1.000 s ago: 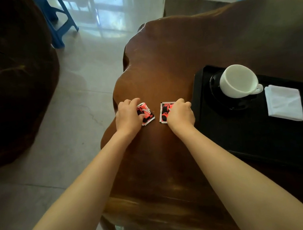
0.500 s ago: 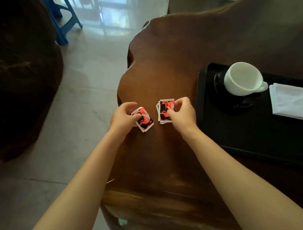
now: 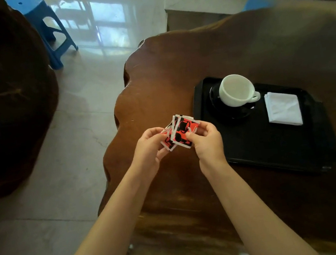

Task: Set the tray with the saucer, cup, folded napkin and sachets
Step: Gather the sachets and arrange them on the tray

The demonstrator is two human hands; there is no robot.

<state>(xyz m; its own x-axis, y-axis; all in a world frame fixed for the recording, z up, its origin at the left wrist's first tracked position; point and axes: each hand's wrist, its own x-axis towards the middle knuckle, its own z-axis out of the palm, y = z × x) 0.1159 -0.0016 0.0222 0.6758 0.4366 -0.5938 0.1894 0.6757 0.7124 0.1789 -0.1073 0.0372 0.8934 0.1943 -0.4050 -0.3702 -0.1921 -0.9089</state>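
Observation:
Red, black and white sachets (image 3: 181, 131) are held up above the wooden table, bunched into one overlapping stack between both hands. My left hand (image 3: 149, 147) pinches their left side and my right hand (image 3: 206, 141) grips their right side. To the right lies a black tray (image 3: 273, 147). On its far left part a white cup (image 3: 235, 90) stands on a dark saucer (image 3: 234, 112). A folded white napkin (image 3: 283, 108) lies on the tray to the right of the cup.
The dark wooden table (image 3: 176, 67) has a wavy left edge close to my hands. Beyond that edge is a pale tiled floor with a blue plastic stool (image 3: 45, 30) at the far left. A big dark rounded block (image 3: 1, 103) fills the left side.
Both hands lifted the two groups of sachets off the table and brought them together into one stack, shifting slightly toward the tray.

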